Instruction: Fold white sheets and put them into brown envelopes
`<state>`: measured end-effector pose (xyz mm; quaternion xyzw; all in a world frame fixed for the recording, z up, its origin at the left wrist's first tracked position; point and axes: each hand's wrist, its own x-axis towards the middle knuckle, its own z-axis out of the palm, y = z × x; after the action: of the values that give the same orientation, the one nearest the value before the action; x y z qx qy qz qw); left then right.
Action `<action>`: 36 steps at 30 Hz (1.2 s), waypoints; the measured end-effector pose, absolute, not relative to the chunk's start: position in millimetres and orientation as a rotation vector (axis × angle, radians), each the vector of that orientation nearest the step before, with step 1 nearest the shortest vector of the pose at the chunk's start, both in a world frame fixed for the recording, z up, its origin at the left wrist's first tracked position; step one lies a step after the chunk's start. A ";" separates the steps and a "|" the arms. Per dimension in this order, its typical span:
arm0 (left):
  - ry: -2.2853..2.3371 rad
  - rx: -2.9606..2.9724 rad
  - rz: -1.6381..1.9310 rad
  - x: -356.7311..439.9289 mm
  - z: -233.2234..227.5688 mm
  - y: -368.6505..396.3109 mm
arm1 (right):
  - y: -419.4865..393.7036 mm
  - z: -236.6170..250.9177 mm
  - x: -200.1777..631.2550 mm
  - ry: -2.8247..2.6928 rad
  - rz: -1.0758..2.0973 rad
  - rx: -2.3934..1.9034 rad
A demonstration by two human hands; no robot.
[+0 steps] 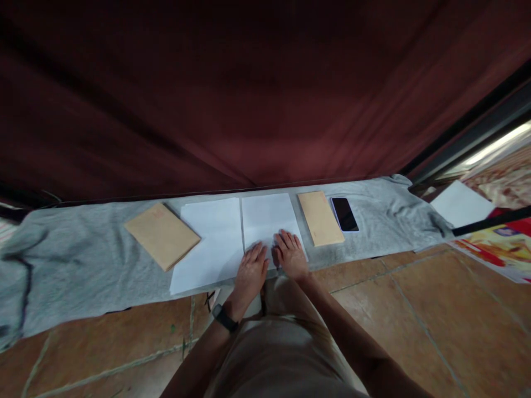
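White sheet of paper lies flat on the grey cloth, roughly mid-strip; using it as the landmark for everything else; both hands sit on its near edge, palms down, nothing pinched or clamped; left hand flat over the near-left corner, fingers together and pointing away from the body, fingertips on the paper, heel hanging off toward the tiles; right hand flat on the near-right part, fingers slightly spread, pointing away; thumbs of the two hands nearly touching, maybe touching, can't tell; both wrists straight, forearms running back toward the body and converging at the sheet; black watch band on the left wrist.

Second white sheet just left of the landmark sheet, edges side by side, possibly overlapping a little; brown envelope further left of that, rotated, corner resting at the second sheet's edge; another brown envelope just right of the landmark sheet, close but apart; black phone right of that envelope, screen dark, just beside it; dark red curtain hangs behind the sheet, at the cloth's far edge; brown tiled floor on the near side of the sheet; another white sheet far right, off the cloth.
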<state>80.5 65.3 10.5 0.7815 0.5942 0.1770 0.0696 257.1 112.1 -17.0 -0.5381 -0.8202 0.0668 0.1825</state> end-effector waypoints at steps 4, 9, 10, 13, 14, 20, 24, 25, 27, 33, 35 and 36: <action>1.773 2.382 0.614 99.8 9.5 106.9 | 112.8 -16.8 257.1 -2.347 0.183 -1.533; 1.842 2.355 0.554 119.9 -2.6 144.0 | 113.9 -20.8 257.9 -2.380 0.166 -1.537; 1.861 2.344 0.549 121.6 -5.8 147.2 | 114.1 -21.3 257.9 -2.379 0.160 -1.540; 1.933 2.303 0.540 121.2 -14.0 150.8 | 114.0 -21.5 257.4 -2.371 0.148 -1.536; 1.948 2.295 0.535 119.5 -16.0 150.7 | 113.7 -21.3 257.4 -2.366 0.148 -1.530; 2.100 2.197 0.568 104.9 -22.6 142.6 | 115.3 -22.0 262.2 -2.315 0.215 -1.494; 2.145 2.161 0.587 101.8 -23.3 136.1 | 130.5 -18.1 263.3 -2.285 0.293 -1.449; 2.148 2.155 0.583 101.9 -23.1 135.4 | 136.1 -16.3 261.9 -2.303 0.306 -1.415; 2.146 2.149 0.574 102.3 -22.8 134.8 | 148.1 -12.9 257.5 -2.364 0.314 -1.341; 2.147 2.150 0.631 103.6 -23.8 135.2 | 182.1 -13.0 250.3 -2.508 0.211 -1.279; 2.154 2.150 0.658 103.8 -24.3 135.4 | 194.4 -14.6 253.0 -2.523 0.179 -1.284; 2.153 2.154 0.667 103.8 -24.4 135.4 | 201.0 -15.3 254.8 -2.526 0.164 -1.292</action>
<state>103.8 135.4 -24.4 0.6909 0.6905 0.2139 0.0120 254.8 201.0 -15.3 -0.4494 -0.8789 0.0571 0.1494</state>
